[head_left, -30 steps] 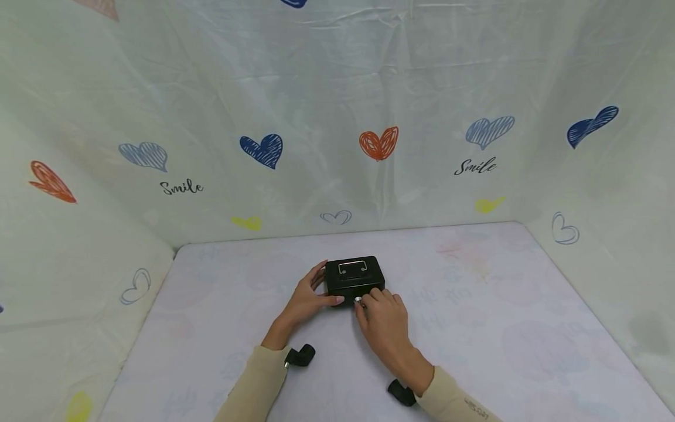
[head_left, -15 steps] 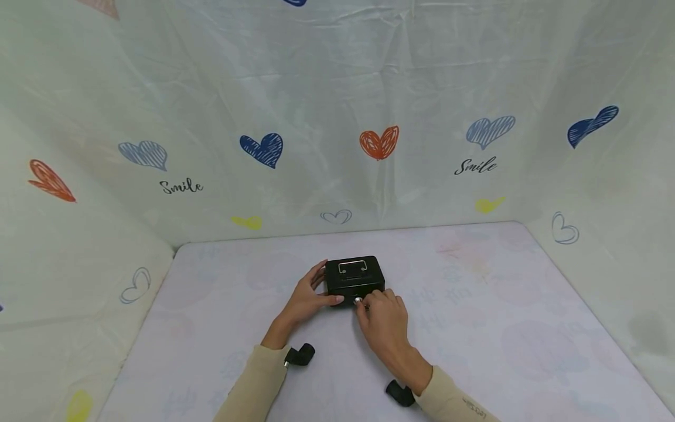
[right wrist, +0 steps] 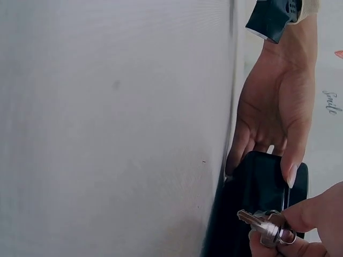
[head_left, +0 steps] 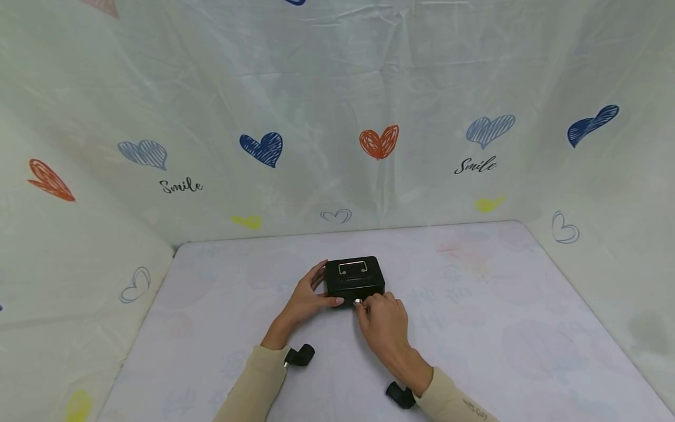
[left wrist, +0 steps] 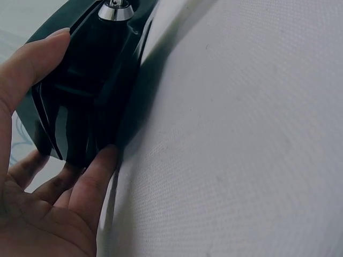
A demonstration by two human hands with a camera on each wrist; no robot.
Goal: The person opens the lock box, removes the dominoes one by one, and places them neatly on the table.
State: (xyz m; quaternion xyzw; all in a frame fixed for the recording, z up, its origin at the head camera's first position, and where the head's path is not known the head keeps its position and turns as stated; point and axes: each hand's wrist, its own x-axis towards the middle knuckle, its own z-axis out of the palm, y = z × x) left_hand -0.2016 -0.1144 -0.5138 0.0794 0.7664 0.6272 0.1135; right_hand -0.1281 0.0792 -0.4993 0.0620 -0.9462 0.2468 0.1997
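Observation:
A small black cash box [head_left: 354,284], lid down, sits on the table with a thin metal handle lying on top. My left hand [head_left: 306,302] grips its left end, thumb on the front face and fingers around the side. At the middle of the front is a silver lock [left wrist: 116,13], with metal standing out of it. There my right hand [head_left: 387,325] pinches a key, largely hidden behind the fingers. A second silver key [right wrist: 251,218] hangs beside it on a ring [right wrist: 289,237] in the right wrist view.
The table [head_left: 474,340] has a pale, faintly printed cover. A white curtain [head_left: 316,94] with hearts and "Smile" prints rises at its back and sides. Black camera mounts [head_left: 300,355] stick out from both wrists.
My right hand's knuckles have dropped slightly toward me as its fingers turn a little at the lock. My left hand and the cash box have stayed still.

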